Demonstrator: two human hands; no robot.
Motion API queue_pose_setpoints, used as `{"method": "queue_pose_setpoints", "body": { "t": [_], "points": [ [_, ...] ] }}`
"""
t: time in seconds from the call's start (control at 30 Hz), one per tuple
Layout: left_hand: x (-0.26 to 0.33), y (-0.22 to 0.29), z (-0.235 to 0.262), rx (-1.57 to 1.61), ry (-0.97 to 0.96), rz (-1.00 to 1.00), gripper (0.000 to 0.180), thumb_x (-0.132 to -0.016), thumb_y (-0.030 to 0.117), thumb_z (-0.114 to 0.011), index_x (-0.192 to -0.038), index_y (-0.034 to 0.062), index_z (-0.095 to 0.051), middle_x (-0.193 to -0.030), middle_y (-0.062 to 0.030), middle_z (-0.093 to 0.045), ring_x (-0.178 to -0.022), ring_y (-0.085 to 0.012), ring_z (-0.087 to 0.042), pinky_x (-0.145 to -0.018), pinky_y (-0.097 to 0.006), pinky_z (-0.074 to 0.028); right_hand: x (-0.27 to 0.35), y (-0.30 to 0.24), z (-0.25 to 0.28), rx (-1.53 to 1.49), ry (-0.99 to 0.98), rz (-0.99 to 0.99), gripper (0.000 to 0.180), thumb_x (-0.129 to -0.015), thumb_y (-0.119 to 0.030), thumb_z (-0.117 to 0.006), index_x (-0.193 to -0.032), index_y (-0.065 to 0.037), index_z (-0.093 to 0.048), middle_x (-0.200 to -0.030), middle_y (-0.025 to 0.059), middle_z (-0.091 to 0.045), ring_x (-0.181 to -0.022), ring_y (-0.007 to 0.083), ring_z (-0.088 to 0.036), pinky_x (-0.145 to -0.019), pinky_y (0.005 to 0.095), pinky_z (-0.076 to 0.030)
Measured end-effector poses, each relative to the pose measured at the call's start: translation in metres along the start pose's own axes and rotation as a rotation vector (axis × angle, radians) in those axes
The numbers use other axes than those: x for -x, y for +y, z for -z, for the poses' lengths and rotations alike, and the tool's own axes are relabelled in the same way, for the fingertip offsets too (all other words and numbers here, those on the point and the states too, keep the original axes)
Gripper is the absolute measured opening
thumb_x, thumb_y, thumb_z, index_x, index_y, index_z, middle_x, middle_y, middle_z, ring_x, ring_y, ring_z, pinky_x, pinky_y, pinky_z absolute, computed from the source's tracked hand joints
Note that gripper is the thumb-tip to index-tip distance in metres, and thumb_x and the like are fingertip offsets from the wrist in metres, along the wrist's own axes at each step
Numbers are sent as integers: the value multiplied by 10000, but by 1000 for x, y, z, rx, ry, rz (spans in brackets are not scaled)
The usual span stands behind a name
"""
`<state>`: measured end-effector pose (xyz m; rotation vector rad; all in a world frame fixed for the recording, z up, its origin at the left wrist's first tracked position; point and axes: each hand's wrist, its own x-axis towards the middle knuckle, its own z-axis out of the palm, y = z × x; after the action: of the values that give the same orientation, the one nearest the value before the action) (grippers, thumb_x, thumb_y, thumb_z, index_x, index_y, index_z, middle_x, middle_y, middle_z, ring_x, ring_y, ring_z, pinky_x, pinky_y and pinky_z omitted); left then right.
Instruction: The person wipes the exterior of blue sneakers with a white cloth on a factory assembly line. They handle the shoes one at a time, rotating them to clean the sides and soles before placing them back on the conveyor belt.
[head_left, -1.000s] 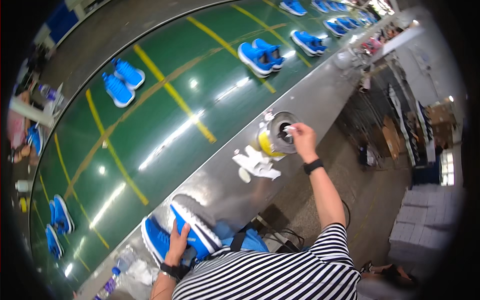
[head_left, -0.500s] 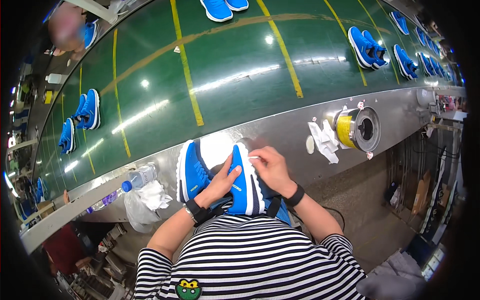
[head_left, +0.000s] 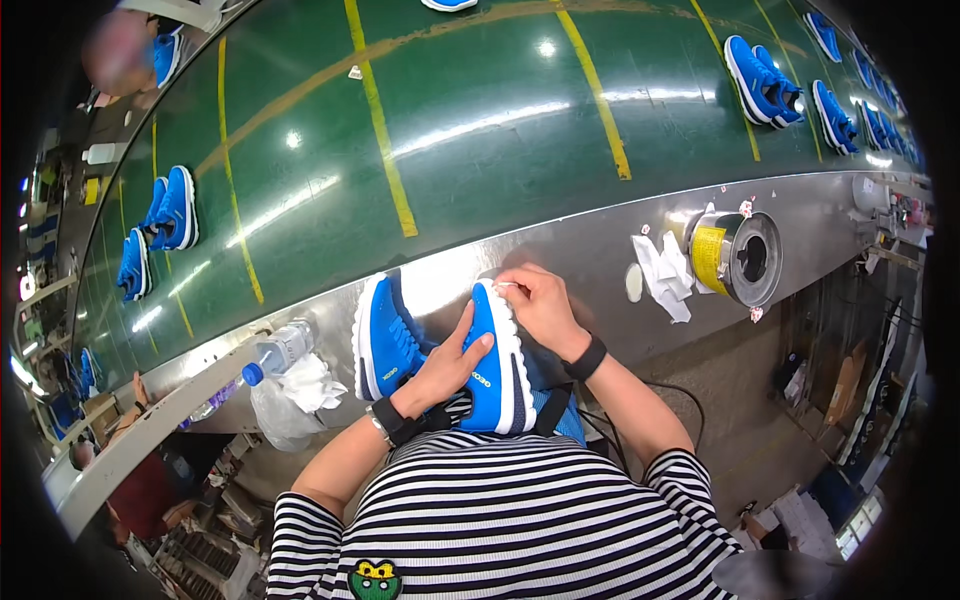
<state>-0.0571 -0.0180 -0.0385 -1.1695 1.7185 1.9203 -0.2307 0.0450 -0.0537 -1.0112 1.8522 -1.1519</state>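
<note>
My left hand (head_left: pixel 447 368) grips a blue sneaker (head_left: pixel 491 385) with a thick white sole, its toe pointing away from me. The thumb lies across the upper. At the toe, my right hand (head_left: pixel 537 305) pinches a small white scrap (head_left: pixel 503 285) against the sole's edge; the scrap is too small to name surely. The matching blue sneaker (head_left: pixel 379 340) stands just left of my left hand, on the metal ledge's near edge.
Beyond the metal ledge (head_left: pixel 590 250) runs a green conveyor belt (head_left: pixel 480 180) with yellow stripes, carrying several blue sneakers (head_left: pixel 765 85). On the ledge, a round metal can (head_left: pixel 757 258) and crumpled white paper (head_left: pixel 662 275) lie right. A plastic bottle (head_left: pixel 283 348) and clear bag (head_left: pixel 285 415) sit left.
My right hand has shifted from the sole's right side up to the toe tip, still pinching the white scrap. My left hand keeps its hold. Shoes on the belt appear slightly shifted.
</note>
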Motion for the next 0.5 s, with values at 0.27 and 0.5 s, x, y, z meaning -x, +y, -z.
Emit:
{"method": "queue_pose_setpoints", "body": {
  "t": [0.27,0.5],
  "points": [
    [0,10,6,-8,-23,73,644,-893,390,-406,-1382,111,-94,-1190,-244,-469,-1097,-328,-482,-919,-316,-367,19,-5,3,-185,-10,-110,108,-751,-90,-586,-818,-15,-626,-670,104,-530,-568,208,-519,-521,306,-402],
    [1,13,8,-44,-38,67,654,-892,391,-410,-1383,111,-80,-1186,-247,-470,-1090,-329,-487,-919,-325,-370,19,-5,3,-147,-16,-118,82,-742,-67,-583,-796,-30,-633,-649,91,-512,-551,203,-487,-526,302,-401]
  ]
}}
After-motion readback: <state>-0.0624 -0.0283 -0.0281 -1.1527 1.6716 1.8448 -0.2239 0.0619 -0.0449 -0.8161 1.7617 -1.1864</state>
